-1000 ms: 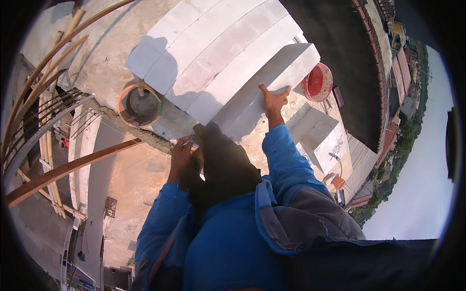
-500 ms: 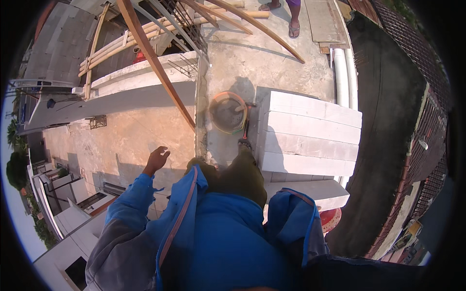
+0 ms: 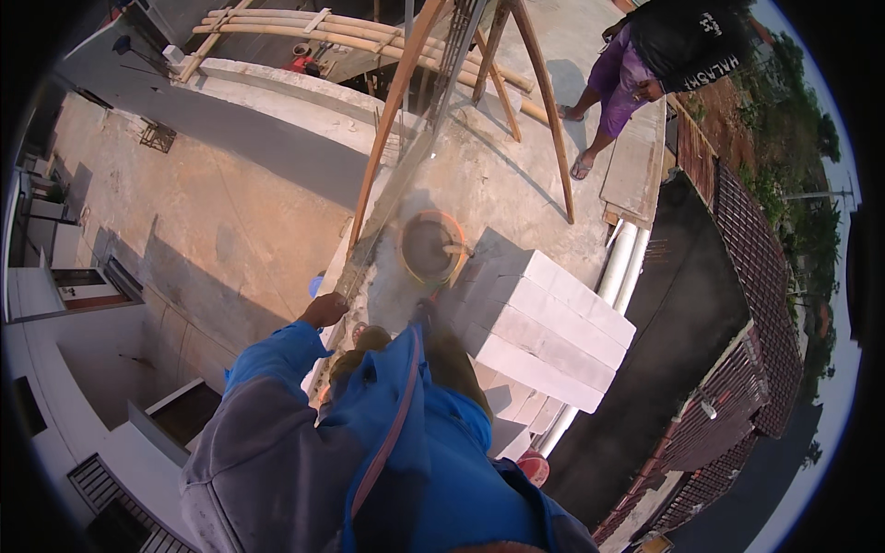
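Bare left hand at eight o'clock from round orange-rimmed bucket, can't tell whether gripping; right hand out of view; white rectangular masonry blocks already stacked, bucket's four o'clock; grey mix inside; what's left, unclear.

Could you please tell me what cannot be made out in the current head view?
Head view, now:
Right hand: not visible; the jacket or the lower edge hides it.
Left hand: its back hides the palm, so its grip and anything in it cannot be told.
Red bucket: partly hidden by the jacket.
Co-worker: head cut off by the upper edge.
Blue object: too small to identify.
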A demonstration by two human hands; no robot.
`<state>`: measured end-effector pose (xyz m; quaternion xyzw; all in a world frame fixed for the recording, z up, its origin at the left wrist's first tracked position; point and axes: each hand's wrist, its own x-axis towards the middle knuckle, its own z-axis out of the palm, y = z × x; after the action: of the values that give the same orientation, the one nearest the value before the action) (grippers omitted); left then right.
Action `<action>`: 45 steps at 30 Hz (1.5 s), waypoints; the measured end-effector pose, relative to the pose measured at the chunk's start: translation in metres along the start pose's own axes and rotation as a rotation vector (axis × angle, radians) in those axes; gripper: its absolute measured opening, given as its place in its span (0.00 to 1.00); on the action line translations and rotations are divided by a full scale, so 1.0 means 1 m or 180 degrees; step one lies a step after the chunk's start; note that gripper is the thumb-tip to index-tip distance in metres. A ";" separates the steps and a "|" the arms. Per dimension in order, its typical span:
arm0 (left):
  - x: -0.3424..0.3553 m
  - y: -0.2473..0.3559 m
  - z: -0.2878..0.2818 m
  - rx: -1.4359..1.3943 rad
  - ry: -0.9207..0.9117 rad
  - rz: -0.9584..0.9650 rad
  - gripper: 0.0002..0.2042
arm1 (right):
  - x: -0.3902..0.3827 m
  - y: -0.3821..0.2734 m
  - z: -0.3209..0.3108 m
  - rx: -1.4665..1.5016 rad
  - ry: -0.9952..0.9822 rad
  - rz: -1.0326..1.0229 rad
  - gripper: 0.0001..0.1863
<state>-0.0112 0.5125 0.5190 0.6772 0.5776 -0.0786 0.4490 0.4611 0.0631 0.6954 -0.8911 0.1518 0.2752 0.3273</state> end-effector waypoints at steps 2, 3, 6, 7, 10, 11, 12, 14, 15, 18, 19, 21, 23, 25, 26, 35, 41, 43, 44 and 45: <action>-0.021 -0.037 0.027 0.0085 0.0030 -0.0068 0.27 | -0.011 -0.011 -0.002 -0.0321 -0.0270 -0.0219 0.70; -0.027 -0.050 0.036 0.0030 -0.0023 -0.0154 0.27 | -0.015 -0.017 -0.005 -0.0482 -0.0339 -0.0322 0.70; -0.042 -0.047 0.054 -0.0059 -0.0293 -0.0197 0.27 | -0.040 -0.030 -0.029 -0.0961 -0.0374 -0.0659 0.68; -0.047 -0.054 0.049 0.0007 -0.0265 -0.0173 0.27 | -0.051 -0.030 -0.030 -0.1097 -0.0436 -0.0731 0.68; -0.061 -0.083 0.032 -0.0197 -0.0278 -0.0457 0.27 | -0.077 -0.033 -0.028 -0.1520 -0.0629 -0.0980 0.66; -0.065 -0.094 0.026 -0.0187 -0.0169 -0.0519 0.26 | -0.088 -0.026 -0.019 -0.1708 -0.0731 -0.1065 0.66; -0.068 -0.104 0.020 -0.0283 -0.0025 -0.0547 0.26 | -0.096 -0.018 -0.014 -0.1813 -0.0834 -0.1135 0.65; -0.077 -0.118 0.010 -0.0464 0.0338 -0.0606 0.26 | -0.112 -0.020 -0.007 -0.2183 -0.0958 -0.1339 0.64; -0.079 -0.122 0.006 -0.0550 0.0553 -0.0616 0.26 | -0.117 -0.023 -0.002 -0.2347 -0.1017 -0.1455 0.64; -0.104 -0.153 0.010 -0.0899 0.0927 -0.0772 0.27 | -0.129 -0.042 0.004 -0.2829 -0.1229 -0.1806 0.63; -0.114 -0.167 0.015 -0.0989 0.1015 -0.0847 0.26 | -0.132 -0.051 0.011 -0.2972 -0.1315 -0.1926 0.62; -0.138 -0.195 0.037 -0.1171 0.1145 -0.0997 0.26 | -0.141 -0.069 0.014 -0.3257 -0.1415 -0.2153 0.61; -0.149 -0.203 0.066 -0.1412 0.1119 -0.0987 0.25 | -0.149 -0.095 0.016 -0.3554 -0.1370 -0.2417 0.60; -0.183 -0.234 0.097 -0.1845 0.1115 -0.1140 0.23 | -0.159 -0.115 0.025 -0.3826 -0.1485 -0.2667 0.59; -0.208 -0.248 0.119 -0.2157 0.1506 -0.0966 0.21 | -0.164 -0.126 0.031 -0.3979 -0.1553 -0.2823 0.59; -0.328 -0.224 0.159 -0.0992 0.1363 -0.1899 0.21 | -0.225 -0.271 0.159 -0.5579 -0.1771 -0.4355 0.65; -0.320 -0.204 0.119 -0.0687 0.1396 -0.2871 0.19 | -0.223 -0.336 0.313 -0.6057 -0.2228 -0.6235 0.64; -0.288 -0.199 0.124 -0.1401 0.1914 -0.3222 0.25 | -0.221 -0.345 0.375 -0.6157 -0.2621 -0.6612 0.61; -0.255 -0.186 0.110 -0.2241 0.1679 -0.3299 0.33 | -0.217 -0.351 0.404 -0.6254 -0.2769 -0.6806 0.59; -0.220 -0.166 0.099 -0.3781 0.1162 -0.3470 0.41 | -0.215 -0.356 0.436 -0.6338 -0.2944 -0.7023 0.56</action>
<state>-0.1822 0.2753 0.5130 -0.0460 0.8343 0.1443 0.5301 0.2790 0.6370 0.7235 -0.2482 -0.9027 0.1340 -0.3250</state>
